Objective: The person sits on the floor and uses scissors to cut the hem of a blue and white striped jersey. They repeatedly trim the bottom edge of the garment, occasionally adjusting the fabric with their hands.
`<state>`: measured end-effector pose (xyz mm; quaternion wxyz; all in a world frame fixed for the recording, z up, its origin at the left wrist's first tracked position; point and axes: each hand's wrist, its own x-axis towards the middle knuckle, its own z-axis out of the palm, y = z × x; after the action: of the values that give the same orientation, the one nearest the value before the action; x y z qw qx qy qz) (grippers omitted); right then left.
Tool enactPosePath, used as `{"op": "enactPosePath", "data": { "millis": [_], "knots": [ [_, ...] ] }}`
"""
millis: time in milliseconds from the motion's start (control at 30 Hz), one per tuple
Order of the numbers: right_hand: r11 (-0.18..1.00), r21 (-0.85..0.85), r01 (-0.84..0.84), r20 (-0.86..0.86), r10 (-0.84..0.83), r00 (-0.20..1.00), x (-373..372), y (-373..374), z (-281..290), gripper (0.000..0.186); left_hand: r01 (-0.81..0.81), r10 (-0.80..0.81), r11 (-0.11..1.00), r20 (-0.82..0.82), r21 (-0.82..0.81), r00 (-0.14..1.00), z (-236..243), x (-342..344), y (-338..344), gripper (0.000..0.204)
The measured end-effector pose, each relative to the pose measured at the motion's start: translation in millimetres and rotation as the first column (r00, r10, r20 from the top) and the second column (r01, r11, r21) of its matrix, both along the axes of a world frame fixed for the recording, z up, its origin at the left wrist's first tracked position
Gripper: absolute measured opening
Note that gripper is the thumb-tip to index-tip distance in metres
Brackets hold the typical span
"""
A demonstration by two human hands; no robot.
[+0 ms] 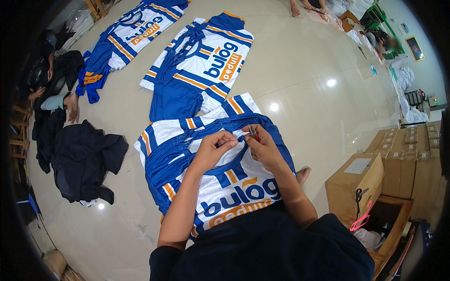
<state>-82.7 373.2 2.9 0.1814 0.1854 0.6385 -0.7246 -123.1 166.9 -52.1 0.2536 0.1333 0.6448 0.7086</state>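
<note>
Dark sleeves are seen at the lower edge, with both forearms reaching forward over a blue-and-white jersey (220, 187) spread on the floor (304, 93). Its blue collar is pinched by the left hand (216, 145); a small snipper (253, 132) is grasped in the right hand (263, 147) just at the collar edge. Two more jerseys (201, 70) (133, 30) are laid in a row beyond, each bearing a blue band and an orange patch. Brown cartons (403, 159) are stacked at the right; the nearest box (354, 185) carries a white rectangular label on top, and scissors with a pink loop hang at its edge. Dark clothes (82, 161) lie at the left. Open tile is left between jerseys and cartons.
</note>
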Motion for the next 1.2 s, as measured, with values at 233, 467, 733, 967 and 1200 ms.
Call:
{"op": "enactPosePath", "data": {
  "millis": [233,467,733,967,1200],
  "knots": [
    [0.998,0.054,0.025,0.013,-0.025,1.0,-1.5,-4.1,-2.7,0.019,0.013,-0.014,1.0,0.033,0.022,0.999,-12.0,1.3,0.4,0.017],
    [0.904,0.359,0.231,-0.391,-0.08,0.917,2.2,-2.7,-29.0,0.026,0.002,-0.011,0.999,0.209,0.044,0.978,-2.8,-4.1,-4.7,0.02],
    [0.838,-0.539,0.08,0.309,0.109,0.945,27.7,-17.2,19.9,0.044,-0.056,0.053,0.996,0.045,0.071,0.998,-8.2,-1.4,0.6,0.02],
    [0.73,-0.664,0.159,0.336,0.102,0.936,29.6,-23.2,-5.7,0.044,-0.047,0.048,0.993,-0.005,0.106,0.999,-10.8,2.2,-0.6,0.016],
    [0.635,-0.736,0.235,0.367,0.082,0.927,25.8,-21.2,-7.2,0.039,0.023,-0.018,0.992,-0.04,0.122,0.999,-4.3,2.3,-0.3,0.014]
  ]
}}
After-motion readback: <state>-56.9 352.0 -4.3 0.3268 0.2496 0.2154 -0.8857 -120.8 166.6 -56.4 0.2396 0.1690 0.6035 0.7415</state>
